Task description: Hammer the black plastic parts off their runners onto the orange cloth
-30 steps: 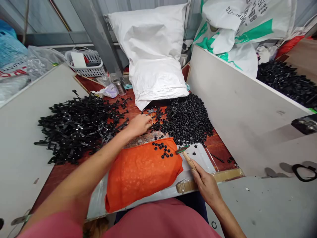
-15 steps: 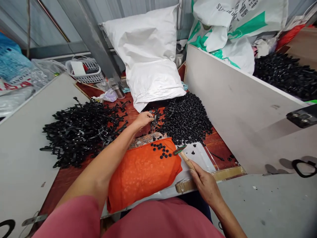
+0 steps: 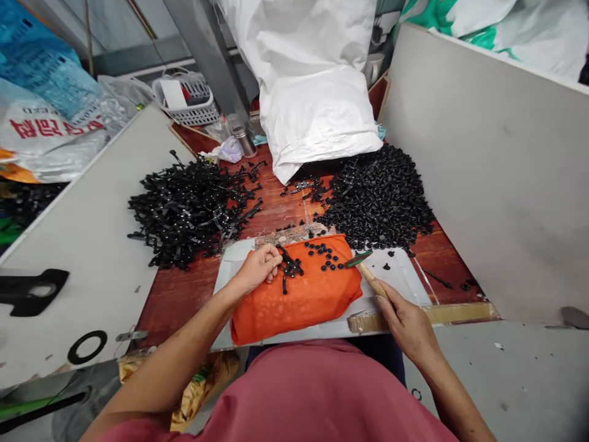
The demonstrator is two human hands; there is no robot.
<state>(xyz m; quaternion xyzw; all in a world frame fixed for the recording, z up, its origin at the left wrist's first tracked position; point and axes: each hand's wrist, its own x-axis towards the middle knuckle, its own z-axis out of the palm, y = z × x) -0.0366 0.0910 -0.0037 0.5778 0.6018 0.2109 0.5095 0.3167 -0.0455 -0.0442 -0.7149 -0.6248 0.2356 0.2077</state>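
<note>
The left hand rests on the near-left part of the orange cloth, fingers curled around a small bunch of black plastic strips that lie on the cloth just beside it; how many pieces it grips is hard to tell. The right hand is closed around the wooden handle of a small hammer, whose dark head touches the cloth's right edge; the handle's lower end is hidden in the fist. A cluster of small black caps sits on the cloth between the hands. Behind lie a tangled heap of black strips on the left and a pile of black caps on the right, partly tucked under a white sack cut off at the top.
</note>
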